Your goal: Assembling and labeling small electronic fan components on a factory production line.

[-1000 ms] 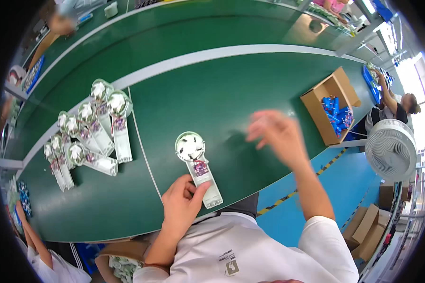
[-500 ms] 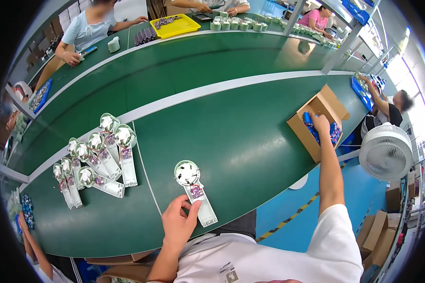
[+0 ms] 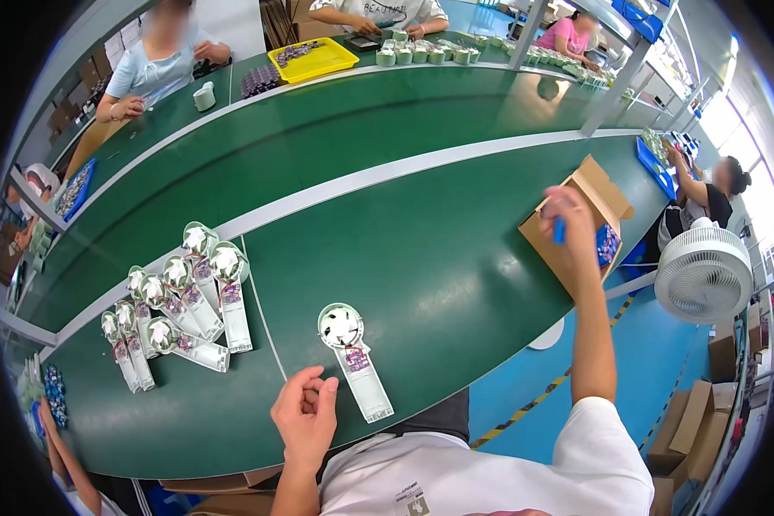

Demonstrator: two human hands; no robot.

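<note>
On the green bench in front of me lies one opened handheld fan housing (image 3: 371,391), with white fan blades in its round head and a small purple circuit board below it. My left hand (image 3: 307,421) is just left of the housing, apart from it, fingers loosely bent and holding nothing. Over the near left side of an open cardboard box (image 3: 552,249), my right hand (image 3: 569,215) grips a blue cylindrical battery (image 3: 560,230); its fingers are smeared by motion. More blue batteries (image 3: 608,244) lie inside the box.
Several similar fan housings (image 3: 199,311) are grouped at the left. A pale metal rail (image 3: 361,182) runs along the bench's far side. At the right stands a white fan (image 3: 703,273). Co-workers sit around the benches, near a yellow tray (image 3: 314,62) and a blue tray (image 3: 656,168).
My right hand has lifted out of the box with a blue battery and moved slightly left. My left hand has let go of the fan housing and drawn back left.
</note>
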